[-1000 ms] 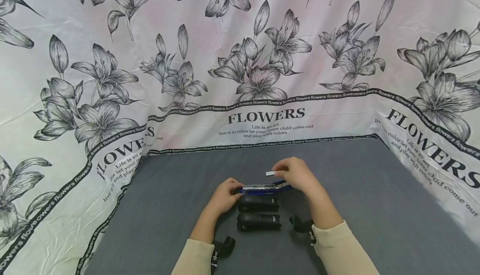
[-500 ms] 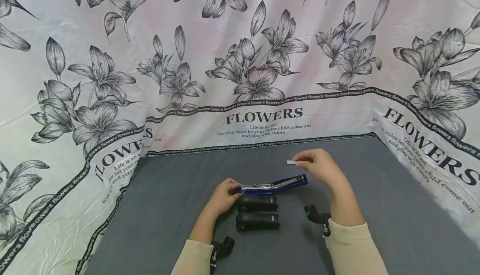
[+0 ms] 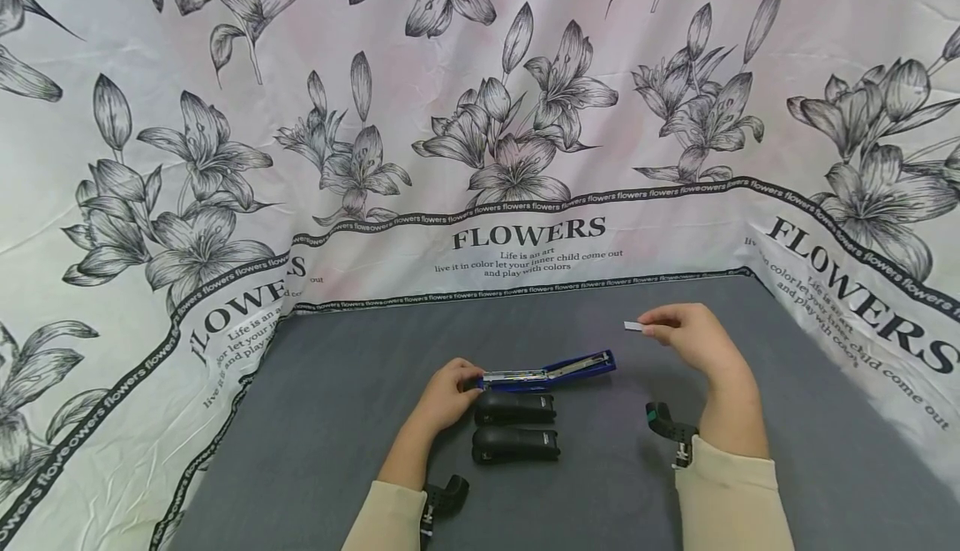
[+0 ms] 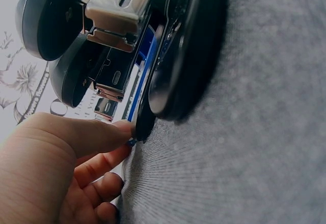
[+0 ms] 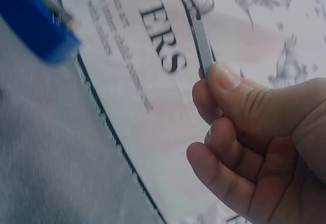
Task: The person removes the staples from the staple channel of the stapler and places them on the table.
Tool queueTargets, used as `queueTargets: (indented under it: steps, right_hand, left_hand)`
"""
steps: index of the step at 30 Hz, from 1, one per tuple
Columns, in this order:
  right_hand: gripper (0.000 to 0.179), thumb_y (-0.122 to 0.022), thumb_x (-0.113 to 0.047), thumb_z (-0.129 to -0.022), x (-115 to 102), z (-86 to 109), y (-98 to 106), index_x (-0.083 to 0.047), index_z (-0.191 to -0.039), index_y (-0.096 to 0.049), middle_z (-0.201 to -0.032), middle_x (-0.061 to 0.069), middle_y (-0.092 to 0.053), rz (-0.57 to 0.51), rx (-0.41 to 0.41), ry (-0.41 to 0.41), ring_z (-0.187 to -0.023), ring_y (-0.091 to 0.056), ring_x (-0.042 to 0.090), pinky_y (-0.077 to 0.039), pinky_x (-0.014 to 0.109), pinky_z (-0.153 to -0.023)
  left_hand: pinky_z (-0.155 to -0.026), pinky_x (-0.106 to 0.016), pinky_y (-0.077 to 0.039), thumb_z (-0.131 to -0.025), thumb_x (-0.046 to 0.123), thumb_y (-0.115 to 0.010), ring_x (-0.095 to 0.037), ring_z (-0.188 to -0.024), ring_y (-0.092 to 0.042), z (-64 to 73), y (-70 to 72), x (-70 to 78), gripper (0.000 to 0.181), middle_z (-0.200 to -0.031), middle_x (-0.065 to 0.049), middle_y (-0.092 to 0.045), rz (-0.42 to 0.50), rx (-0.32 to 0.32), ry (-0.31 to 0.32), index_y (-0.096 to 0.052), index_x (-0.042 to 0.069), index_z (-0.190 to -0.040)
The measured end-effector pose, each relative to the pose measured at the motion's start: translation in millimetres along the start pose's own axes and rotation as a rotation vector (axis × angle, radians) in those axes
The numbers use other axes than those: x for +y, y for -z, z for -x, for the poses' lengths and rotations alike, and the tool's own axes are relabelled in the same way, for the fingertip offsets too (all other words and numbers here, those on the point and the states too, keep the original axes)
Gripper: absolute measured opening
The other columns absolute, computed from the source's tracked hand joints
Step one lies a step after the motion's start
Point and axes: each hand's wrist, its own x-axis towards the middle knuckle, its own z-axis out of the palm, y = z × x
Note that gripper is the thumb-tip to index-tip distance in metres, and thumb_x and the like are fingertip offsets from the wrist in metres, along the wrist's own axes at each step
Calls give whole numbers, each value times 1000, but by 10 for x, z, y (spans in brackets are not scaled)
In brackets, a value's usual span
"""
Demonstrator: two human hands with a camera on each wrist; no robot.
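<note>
Between the right hand's [image 3: 686, 334] thumb and forefinger is a silvery strip of staples [image 5: 202, 43], raised off the table. A blue stapler [image 3: 581, 366] lies folded wide, its upper arm swung out to the right. At its left end the left hand [image 3: 446, 393] pinches the base, thumb on the near side in the left wrist view. Two black staplers [image 3: 516, 407] lie in line nearer the person, closed and side by side. In the right wrist view the blue stapler's arm [image 5: 38, 23] appears blurred at upper left.
The dark grey cloth-covered table [image 3: 360, 343] runs back to a white flower-print curtain [image 3: 525, 242], which also hangs along both sides. Each wrist wears a black camera mount [image 3: 670, 428] close to the table.
My right hand has carried the strip of staples to the right and up, away from the blue stapler, uncovering its swung-out arm. My left hand keeps its place on the base.
</note>
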Motion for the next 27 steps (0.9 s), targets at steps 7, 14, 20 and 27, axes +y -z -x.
queueTargets:
  steps: [7,14,20,27]
  right_hand:
    - [34,-64,-20,-103,263,37,97,3,-128,-68,-117,22,-66,2,-45,-57,-102,-60,36,-48,54,-84]
    - [29,-66,-17,-102,467,32,114,4,-121,-71,-113,22,-68,32,-73,-99,-97,-62,34,-50,51,-83]
    - [28,-68,-18,-100,601,20,88,3,-118,-73,-122,25,-65,51,-107,-110,-102,-61,35,-49,54,-87]
    - [23,-73,-15,-96,736,-68,-63,2,-111,-77,-116,23,-69,60,-131,-86,-100,-60,32,-48,48,-85]
  left_hand:
    - [-68,-30,-42,-93,5,-74,-10,-75,-48,-4,4,6,25,-107,0,-63,-3,-1,4,-76,6,-117]
    - [-67,-30,-41,-92,5,-74,-10,-74,-47,2,6,17,25,-107,0,-63,-2,-1,6,-76,6,-117]
    - [-67,-30,-40,-92,5,-75,-10,-74,-47,7,1,17,25,-106,1,-63,5,-1,14,-77,7,-117]
    - [-66,-30,-40,-92,5,-75,-10,-73,-46,3,-4,7,25,-107,1,-63,7,3,17,-77,7,-117]
